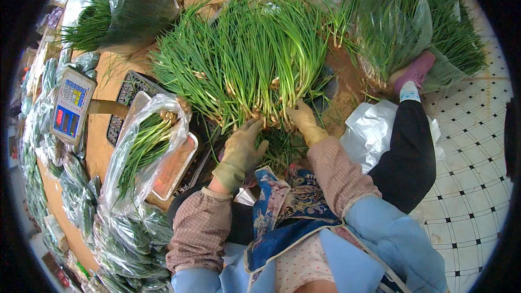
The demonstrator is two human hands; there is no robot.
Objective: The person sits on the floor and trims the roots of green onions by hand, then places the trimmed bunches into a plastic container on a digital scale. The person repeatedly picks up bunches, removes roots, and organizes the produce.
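A broad heap of green onions (252, 53) lies before me, green leaves pointing away and pale root ends towards me. My left hand (241, 150), in a pale work glove, has its thumb apart from the fingers. Its fingertips reach the bulbs at the heap's near edge and nothing shows in its palm. My right hand (306, 122), gloved too, bends its fingers against the root ends at the right side. Whether those fingers close around any stalks is hidden. Loose green leaves (281, 146) lie below the bulbs, between the hands.
At left, a clear plastic bag (142, 150) of green onions rests on the metal pan (191, 146) of a digital scale (73, 103). A black plastic crate (122, 93) is beside it. Bagged bundles (130, 244) lie lower left. More bagged onions (390, 32) stand by my shoe (415, 71).
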